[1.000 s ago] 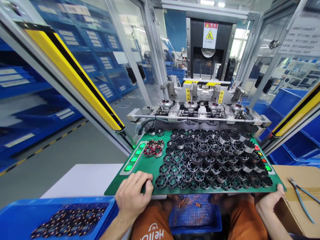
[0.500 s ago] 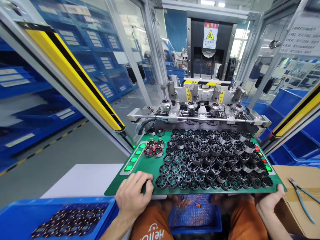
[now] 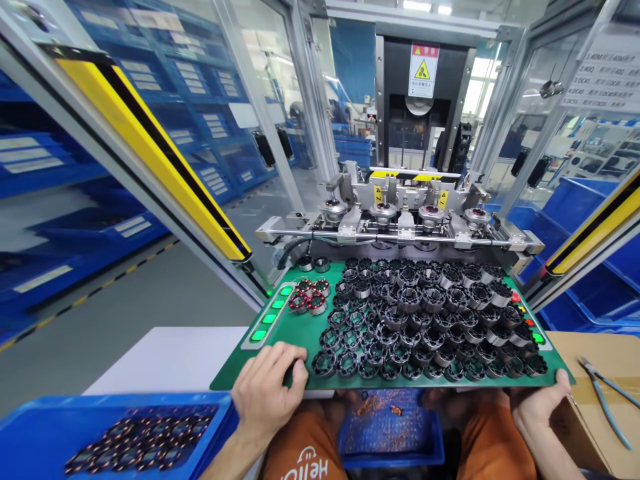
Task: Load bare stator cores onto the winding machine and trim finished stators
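Note:
My left hand point(image 3: 273, 383) rests on the front left edge of the green board point(image 3: 295, 333), its fingers curled; what they may hold is hidden. At the front right corner, my right hand point(image 3: 543, 400) touches the board's edge, with its thumb on top and its fingers mostly hidden below. Rows of black and metal rings point(image 3: 410, 320), some stacked, cover the board's middle and right. Several copper-wound rings point(image 3: 310, 297) sit at the left near the green lit buttons point(image 3: 273, 313). Behind the board stands a machine point(image 3: 405, 217) with several round holders.
A blue bin point(image 3: 220, 407) of wound rings lies at the lower left. A blue tray point(image 3: 390, 460) with copper scraps is below the board. Pliers point(image 3: 605, 407) lie on cardboard point(image 3: 620, 347) at right. Yellow-black posts point(image 3: 150, 153) flank the machine.
The machine's upper crossbar with the striped yellow-black band has moved down, and its parts now sit lower over the round holders. Both my hands have stayed in place.

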`<state>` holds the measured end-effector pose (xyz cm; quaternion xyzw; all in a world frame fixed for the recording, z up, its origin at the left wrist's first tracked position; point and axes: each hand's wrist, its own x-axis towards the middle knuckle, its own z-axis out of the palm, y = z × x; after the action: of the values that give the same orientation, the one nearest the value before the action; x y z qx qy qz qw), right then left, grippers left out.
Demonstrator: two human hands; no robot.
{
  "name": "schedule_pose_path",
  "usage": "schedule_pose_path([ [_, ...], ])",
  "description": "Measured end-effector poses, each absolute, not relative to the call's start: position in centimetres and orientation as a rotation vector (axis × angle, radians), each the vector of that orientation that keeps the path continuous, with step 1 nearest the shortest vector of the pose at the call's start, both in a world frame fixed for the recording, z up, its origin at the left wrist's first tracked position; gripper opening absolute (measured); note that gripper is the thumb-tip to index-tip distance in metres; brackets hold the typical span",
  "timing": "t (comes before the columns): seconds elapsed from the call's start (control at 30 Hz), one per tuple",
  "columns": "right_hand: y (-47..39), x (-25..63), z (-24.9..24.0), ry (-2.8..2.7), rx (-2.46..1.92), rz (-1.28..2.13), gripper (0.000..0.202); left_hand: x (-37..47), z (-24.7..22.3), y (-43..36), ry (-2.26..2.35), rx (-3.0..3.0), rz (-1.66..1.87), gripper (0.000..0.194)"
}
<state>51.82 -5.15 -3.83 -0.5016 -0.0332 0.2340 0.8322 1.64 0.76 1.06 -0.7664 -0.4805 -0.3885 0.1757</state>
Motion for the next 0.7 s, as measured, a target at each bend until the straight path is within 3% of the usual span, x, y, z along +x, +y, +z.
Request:
schedule_pose_path([
  [0.7,-5.31,51.87,-4.04,-0.053,-1.086,0.513,0.072,1.54,0.94,0.69,-1.385,-2.179,-1.105,0.017],
])
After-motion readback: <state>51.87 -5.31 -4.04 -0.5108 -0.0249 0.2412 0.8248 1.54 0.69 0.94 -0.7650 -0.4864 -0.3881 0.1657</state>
